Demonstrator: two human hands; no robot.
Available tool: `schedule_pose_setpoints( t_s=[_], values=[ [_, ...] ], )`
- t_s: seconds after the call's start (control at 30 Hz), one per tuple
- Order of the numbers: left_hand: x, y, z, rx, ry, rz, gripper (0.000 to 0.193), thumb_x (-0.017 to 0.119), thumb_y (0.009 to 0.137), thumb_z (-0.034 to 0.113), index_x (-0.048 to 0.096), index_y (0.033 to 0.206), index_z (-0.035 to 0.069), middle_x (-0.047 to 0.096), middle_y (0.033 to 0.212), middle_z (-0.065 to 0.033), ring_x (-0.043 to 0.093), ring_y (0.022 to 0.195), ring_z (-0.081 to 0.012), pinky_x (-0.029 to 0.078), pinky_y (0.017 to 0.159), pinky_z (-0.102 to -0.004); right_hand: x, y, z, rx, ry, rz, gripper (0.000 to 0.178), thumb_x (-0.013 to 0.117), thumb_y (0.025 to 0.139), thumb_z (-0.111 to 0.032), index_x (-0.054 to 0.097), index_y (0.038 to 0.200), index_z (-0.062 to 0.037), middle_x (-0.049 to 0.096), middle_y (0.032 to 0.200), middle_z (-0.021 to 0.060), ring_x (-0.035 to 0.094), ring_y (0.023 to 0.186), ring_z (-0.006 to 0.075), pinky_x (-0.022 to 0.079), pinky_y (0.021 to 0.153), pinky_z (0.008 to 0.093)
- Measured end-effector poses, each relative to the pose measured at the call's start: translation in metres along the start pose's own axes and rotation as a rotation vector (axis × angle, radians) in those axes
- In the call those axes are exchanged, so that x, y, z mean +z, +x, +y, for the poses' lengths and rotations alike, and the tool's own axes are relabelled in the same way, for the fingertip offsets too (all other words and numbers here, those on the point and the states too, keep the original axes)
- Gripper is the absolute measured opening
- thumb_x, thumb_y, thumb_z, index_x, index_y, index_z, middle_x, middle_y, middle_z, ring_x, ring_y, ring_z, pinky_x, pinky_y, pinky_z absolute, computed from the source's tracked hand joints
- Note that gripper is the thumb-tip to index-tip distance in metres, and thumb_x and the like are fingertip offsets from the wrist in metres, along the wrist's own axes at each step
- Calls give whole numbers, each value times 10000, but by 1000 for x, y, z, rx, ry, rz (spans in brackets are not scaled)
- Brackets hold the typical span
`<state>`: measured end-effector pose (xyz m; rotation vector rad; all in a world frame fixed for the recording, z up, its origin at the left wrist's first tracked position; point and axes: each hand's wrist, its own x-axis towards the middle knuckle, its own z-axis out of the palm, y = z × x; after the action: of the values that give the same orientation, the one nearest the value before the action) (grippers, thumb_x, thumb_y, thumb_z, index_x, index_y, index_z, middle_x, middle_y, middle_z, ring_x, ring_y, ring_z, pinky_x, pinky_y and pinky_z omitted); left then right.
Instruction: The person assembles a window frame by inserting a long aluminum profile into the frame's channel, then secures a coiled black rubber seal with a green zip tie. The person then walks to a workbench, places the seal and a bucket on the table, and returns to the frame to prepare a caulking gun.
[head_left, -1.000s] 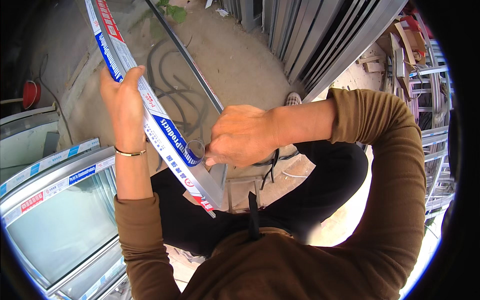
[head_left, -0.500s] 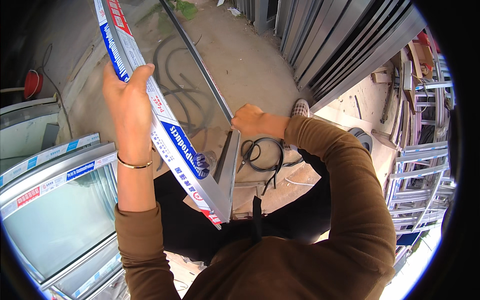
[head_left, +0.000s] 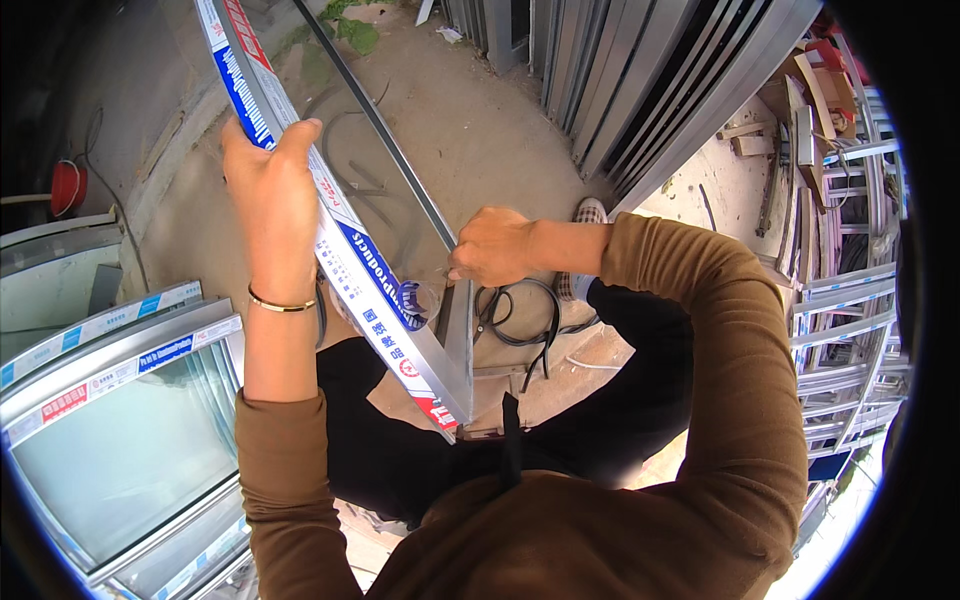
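A glass panel in a silver aluminium frame (head_left: 455,395) stands tilted before me, its near corner close to my lap. Printed white, blue and red protective tape (head_left: 352,262) covers the frame's left side. My left hand (head_left: 272,200) is wrapped round that side, thumb on top. A thin dark edge strip (head_left: 375,120) runs down the other side. Where it meets the near part of the frame, my right hand (head_left: 492,246) is closed with its fingertips pressed on the edge. Whatever is in its fingers is hidden.
Taped framed glass panels (head_left: 130,430) lean at the left. A black cord coil (head_left: 520,325) lies on the floor near my shoe (head_left: 590,212). Upright aluminium profiles (head_left: 640,90) stand at the far right, and stacked frames (head_left: 840,330) fill the right edge. A red reel (head_left: 68,188) sits far left.
My right hand has come a little down the edge, closer to the frame's near corner. My left hand keeps its grip, and hand and frame appear slightly further right in the picture.
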<state>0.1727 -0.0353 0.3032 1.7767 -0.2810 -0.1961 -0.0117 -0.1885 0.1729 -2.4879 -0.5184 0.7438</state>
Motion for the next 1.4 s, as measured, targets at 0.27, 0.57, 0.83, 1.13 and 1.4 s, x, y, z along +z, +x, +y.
schedule_pose_setpoints(
  t_s=[0.27, 0.57, 0.83, 1.13, 1.4],
  values=[
    [-5, -6, 3, -35, 31, 15, 507, 713, 850, 78, 530, 1296, -78, 674, 1107, -190, 680, 1014, -312, 503, 961, -404, -105, -71, -105, -74, 119, 80, 362, 547, 1081, -381, 764, 1100, -92, 728, 837, 178, 696, 867, 416, 550, 781, 530],
    [12, -10, 1, 246, 67, 215, 811, 771, 896, 120, 334, 1542, -102, 442, 1496, -279, 485, 1398, -443, 389, 1183, -473, -131, -88, -112, 37, 958, 884, 428, 523, 1104, -304, 792, 992, 10, 782, 1223, 144, 682, 1199, 246, 437, 1138, 433],
    [26, -23, 11, 200, -368, 26, 352, 574, 1106, 263, 692, 925, -15, 397, 1591, -203, 482, 1435, -337, 429, 1141, -394, -133, -19, -135, -159, 1185, 1008, 604, 422, 1142, -438, 680, 1371, 58, 297, 1746, 141, 210, 1633, 278, 177, 1314, 440],
    [12, -72, 27, 380, -39, -107, 469, 507, 1136, 339, 715, 990, -55, 612, 1109, -155, 590, 1124, -268, 494, 940, -390, -124, -24, -113, -16, 1107, 1137, 493, 500, 1147, -379, 665, 1433, -14, 349, 1722, 129, 466, 1485, 220, 347, 1226, 379],
    [-3, -88, 30, 206, -189, -263, 344, 592, 1103, 323, 636, 1088, -19, 613, 733, -105, 568, 648, -212, 458, 626, -378, -120, -15, -119, 142, 722, 1114, 552, 556, 1127, -352, 491, 1569, -27, 529, 1582, 217, 550, 1417, 275, 428, 1158, 408]
  ],
)
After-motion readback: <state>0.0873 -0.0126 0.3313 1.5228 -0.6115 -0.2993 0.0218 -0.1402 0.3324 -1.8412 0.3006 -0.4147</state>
